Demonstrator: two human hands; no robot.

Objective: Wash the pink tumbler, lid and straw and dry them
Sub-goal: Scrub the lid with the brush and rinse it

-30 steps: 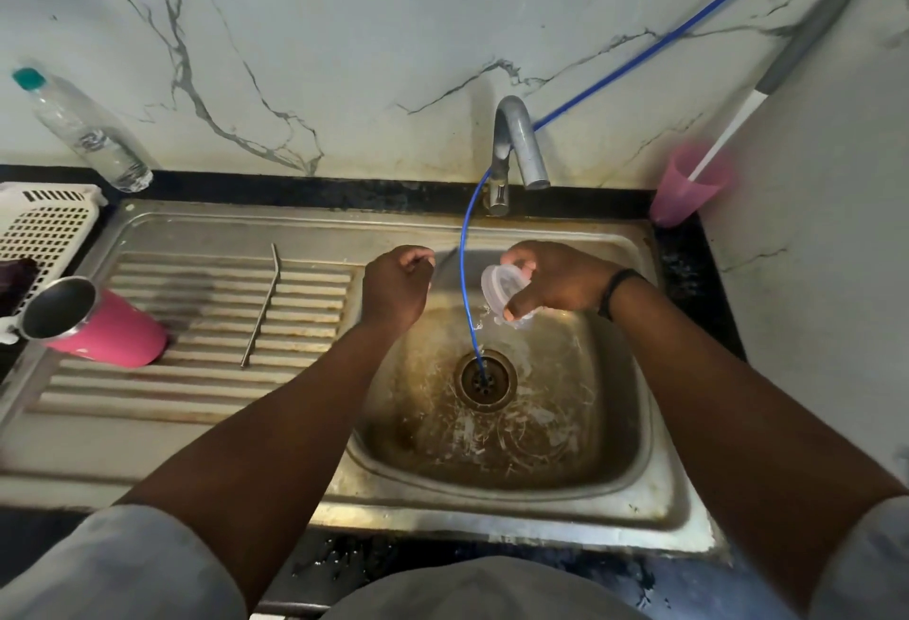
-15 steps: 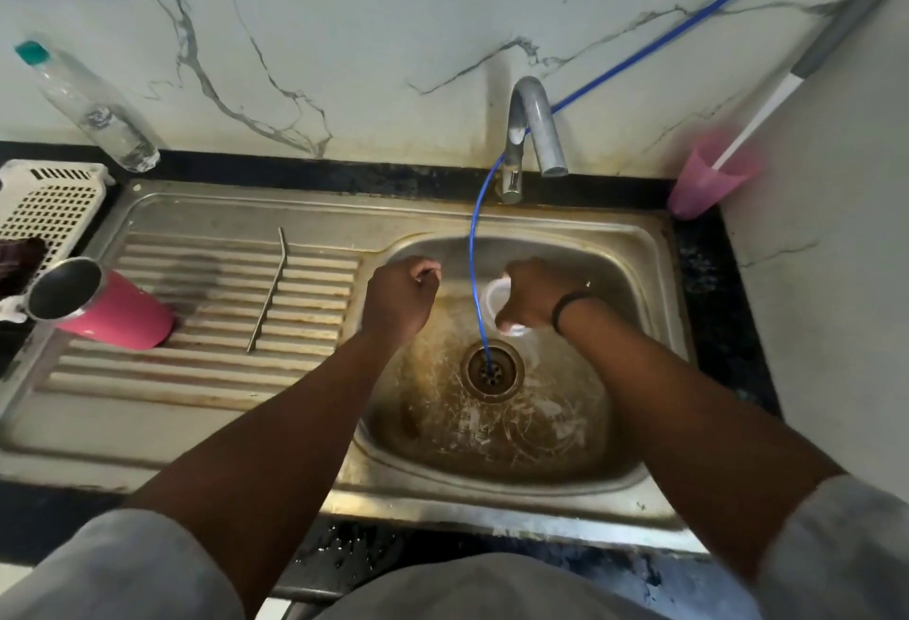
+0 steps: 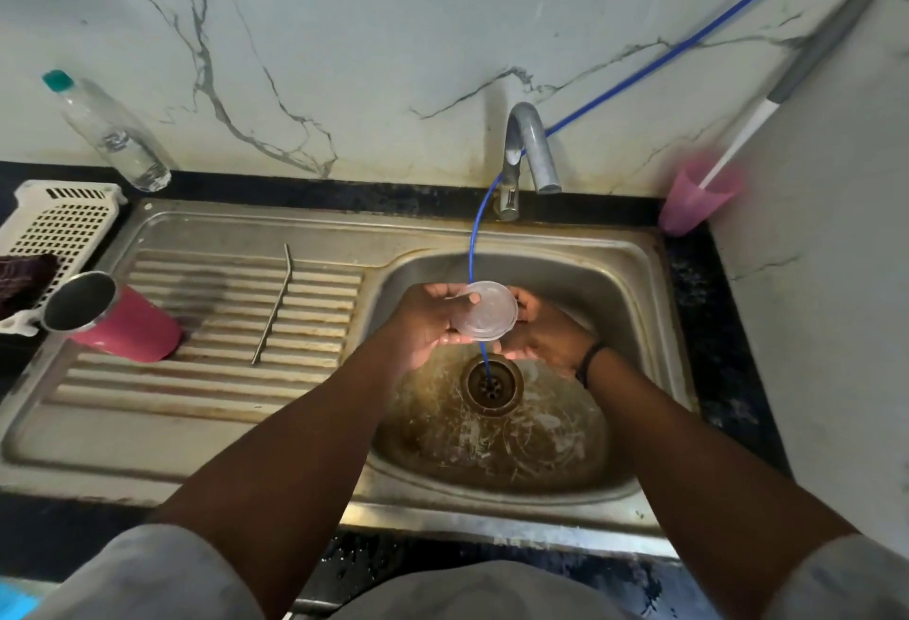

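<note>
A: Head view, centre frame: both hands over the sink basin (image 3: pixel 610 304). Left hand (image 3: pixel 423 324) and right hand (image 3: pixel 541 329) have fingers clamped on the clear lid (image 3: pixel 484 310), held flat between them.

B: Step?

A: Lid wash, judged. No water visible from the tap (image 3: pixel 529 147); next move likely needs flow and a rub round the rim.

B: Other items?

A: Pink tumbler (image 3: pixel 115 319) on its side, left of frame, on the drainboard; looks empty. Straw (image 3: pixel 273 304) lies beside it. Pink cup (image 3: pixel 696 199), upper right, holds a brush handle.
</note>
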